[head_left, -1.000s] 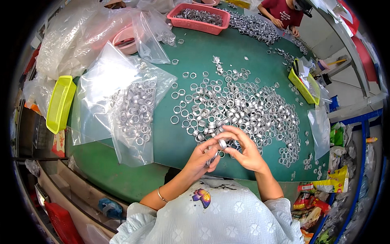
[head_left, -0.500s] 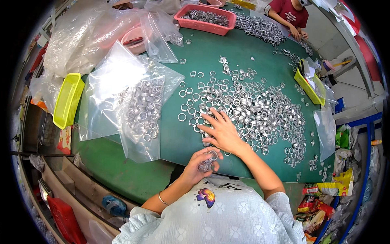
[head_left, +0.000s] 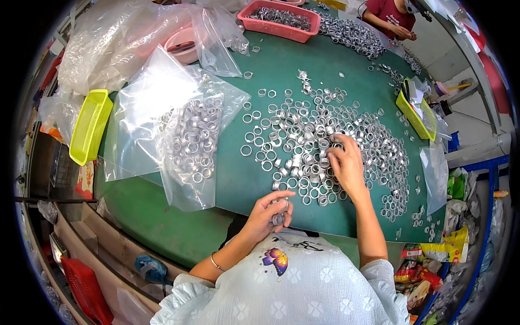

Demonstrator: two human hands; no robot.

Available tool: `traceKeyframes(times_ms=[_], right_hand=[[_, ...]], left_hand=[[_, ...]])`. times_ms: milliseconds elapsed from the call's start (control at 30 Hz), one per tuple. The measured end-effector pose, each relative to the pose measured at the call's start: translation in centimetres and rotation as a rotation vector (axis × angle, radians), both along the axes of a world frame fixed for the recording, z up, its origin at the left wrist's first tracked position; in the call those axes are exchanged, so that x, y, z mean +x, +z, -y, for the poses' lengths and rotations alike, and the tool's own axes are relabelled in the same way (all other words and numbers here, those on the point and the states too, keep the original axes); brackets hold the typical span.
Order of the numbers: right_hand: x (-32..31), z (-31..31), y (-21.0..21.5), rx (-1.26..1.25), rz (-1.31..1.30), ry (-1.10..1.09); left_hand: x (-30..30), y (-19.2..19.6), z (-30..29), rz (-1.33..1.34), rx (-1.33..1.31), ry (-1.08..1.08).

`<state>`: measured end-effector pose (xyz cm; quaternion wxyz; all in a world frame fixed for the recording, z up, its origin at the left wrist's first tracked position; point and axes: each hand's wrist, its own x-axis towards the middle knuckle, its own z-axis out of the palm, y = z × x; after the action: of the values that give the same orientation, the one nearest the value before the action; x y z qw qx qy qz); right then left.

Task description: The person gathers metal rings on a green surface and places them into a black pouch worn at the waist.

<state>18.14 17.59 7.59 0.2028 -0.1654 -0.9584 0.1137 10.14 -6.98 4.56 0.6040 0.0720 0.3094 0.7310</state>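
A wide spread of small silver metal rings (head_left: 303, 130) covers the middle of the green table (head_left: 238, 184). My right hand (head_left: 345, 165) reaches forward into this pile, fingers curled down among the rings. My left hand (head_left: 271, 212) stays close to my body at the table's near edge, closed around a small stack of rings (head_left: 279, 218). A clear plastic bag (head_left: 187, 143) partly filled with rings lies to the left of the pile.
More clear bags (head_left: 119, 49) are heaped at the back left over a pink bowl (head_left: 181, 46). A yellow basket (head_left: 89, 127) sits left, another yellow tray (head_left: 414, 114) right, a pink tray of rings (head_left: 279, 19) at the back. Another person (head_left: 392, 16) works at the far end.
My right hand left my left hand and stretched out further into the ring pile. My left hand stayed near my body holding its rings.
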Motion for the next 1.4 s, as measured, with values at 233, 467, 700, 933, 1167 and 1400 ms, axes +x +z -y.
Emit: traceKeyframes(times_ms=[233, 467, 700, 933, 1167, 1400], right_hand=[[-1.9, 7.2, -0.5, -0.089, 0.144, 0.446], [-0.5, 4.4, -2.6, 0.097, 0.169, 0.249], [-0.1, 3.6, -2.7, 0.094, 0.014, 0.176], [2.3, -0.8, -2.4, 0.124, -0.158, -0.056], [5.7, -2.1, -1.1, -0.219, -0.266, -0.299], [4.7, 4.0, -1.0, -0.108, 0.079, 0.13]], left_hand=[[0.1, 0.4, 0.2, 0.032, -0.016, -0.066], [0.3, -0.4, 0.8, 0.011, -0.032, -0.045], [0.3, 0.4, 0.8, -0.102, -0.275, 0.019], [0.5, 0.0, 0.5, -0.146, -0.317, 0.1], [0.9, -0.2, -0.4, -0.202, -0.357, 0.132], [1.2, 0.0, -0.8, -0.226, -0.371, 0.006]])
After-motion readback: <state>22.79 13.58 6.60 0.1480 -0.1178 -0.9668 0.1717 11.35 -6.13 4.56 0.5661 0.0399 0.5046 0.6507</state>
